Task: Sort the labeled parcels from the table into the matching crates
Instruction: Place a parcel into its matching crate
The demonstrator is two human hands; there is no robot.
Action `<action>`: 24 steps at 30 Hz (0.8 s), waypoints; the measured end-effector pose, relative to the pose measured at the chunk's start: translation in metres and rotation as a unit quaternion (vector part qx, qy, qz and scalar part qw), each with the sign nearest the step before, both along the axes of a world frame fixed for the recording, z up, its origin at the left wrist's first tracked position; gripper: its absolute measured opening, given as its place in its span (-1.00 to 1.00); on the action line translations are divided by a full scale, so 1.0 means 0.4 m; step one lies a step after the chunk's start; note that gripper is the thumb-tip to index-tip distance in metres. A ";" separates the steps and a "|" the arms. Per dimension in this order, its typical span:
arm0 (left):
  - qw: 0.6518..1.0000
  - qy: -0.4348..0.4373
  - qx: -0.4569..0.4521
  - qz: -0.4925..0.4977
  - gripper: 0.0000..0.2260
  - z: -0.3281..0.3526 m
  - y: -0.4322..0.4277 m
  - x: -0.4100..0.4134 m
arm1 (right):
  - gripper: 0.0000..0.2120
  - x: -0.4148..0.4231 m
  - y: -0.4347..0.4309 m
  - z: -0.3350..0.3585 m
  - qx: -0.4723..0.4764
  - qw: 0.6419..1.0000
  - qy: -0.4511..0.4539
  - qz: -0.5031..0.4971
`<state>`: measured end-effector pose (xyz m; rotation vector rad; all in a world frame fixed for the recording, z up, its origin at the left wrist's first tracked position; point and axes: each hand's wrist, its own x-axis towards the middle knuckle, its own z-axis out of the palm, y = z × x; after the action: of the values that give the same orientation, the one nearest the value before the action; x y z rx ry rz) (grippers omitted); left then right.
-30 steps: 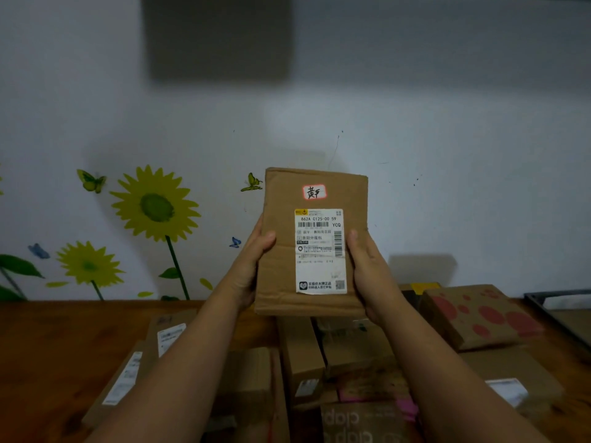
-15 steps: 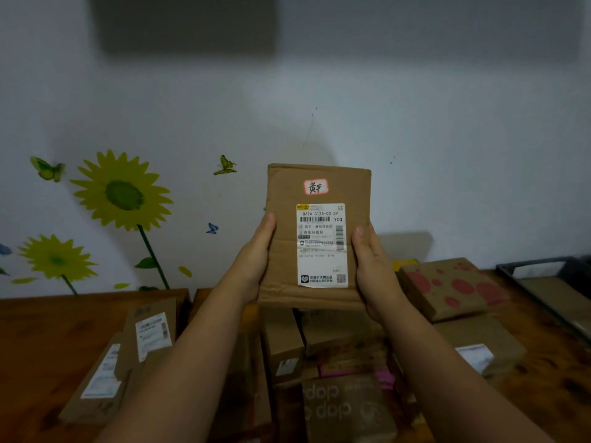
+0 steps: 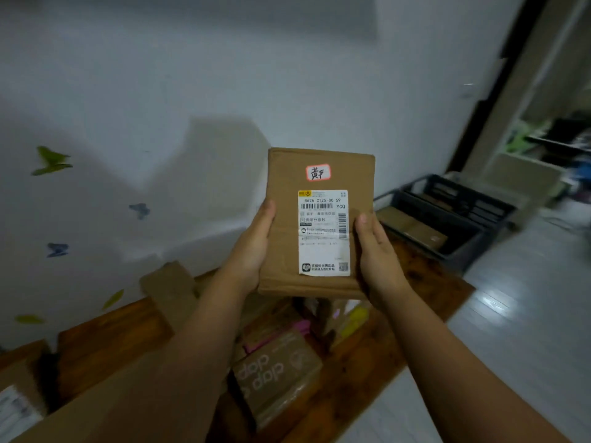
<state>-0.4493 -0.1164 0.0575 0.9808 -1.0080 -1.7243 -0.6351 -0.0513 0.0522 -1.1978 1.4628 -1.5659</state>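
Both grips are holding one parcel [image 3: 284, 193] up in the air above the counter [image 3: 105, 340], front toward the camera, approx upright. The left grip [image 3: 252, 251] is clasping its left edge, thumb lying on the front, fingers hidden behind. The right grip [image 3: 377, 254] is doing the same on the right edge, so each is closed on the parcel. It is a flat rectangular cardbd pkg, matte brown, w/ creases running across the lower part and soft, slightly rounded corners. A white printed label [image 3: 323, 233] w/ barcodes is covering the mid-right of the front. Above it a small rounded tag [image 3: 318, 172] w/ a red border is carrying handwritten characters. Below, more brown cardbd boxes are lying jumbled on the dark, grainy wood counter, incl. a box [image 3: 278, 378] printed "dap" and a pink pkg [image 3: 281, 334] just behind it. Beyond the counter's right end a dark slatted plastic crate [image 3: 470, 251] is sitting w/ flat brown parcels [image 3: 412, 228] inside; what it is resting on, can't tell. A pale glossy floor [image 3: 511, 314] is showing at right. The white wall [image 3: 224, 75] is bearing blurred butterfly stickers [image 3: 139, 210].
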 end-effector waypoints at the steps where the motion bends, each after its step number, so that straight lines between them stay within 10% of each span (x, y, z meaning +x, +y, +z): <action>1: 1.000 -0.001 0.009 -0.019 -0.52 -0.005 0.004 -0.038 | -0.51 -0.029 0.028 0.002 0.002 1.000 0.004 -0.014; 6: 0.992 -0.020 0.016 -0.120 -0.50 -0.008 0.043 -0.256 | -0.33 -0.201 0.166 0.011 0.008 0.995 -0.022 -0.100; 24: 0.969 -0.061 0.027 -0.236 -0.52 -0.022 0.207 -1.120 | -0.64 -0.994 0.399 -0.028 0.012 0.974 -0.048 -0.221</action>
<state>-0.8971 -0.0335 0.0488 0.9408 -1.3637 -2.1057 -1.0325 0.1082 0.0409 -0.7999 1.7605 -1.8589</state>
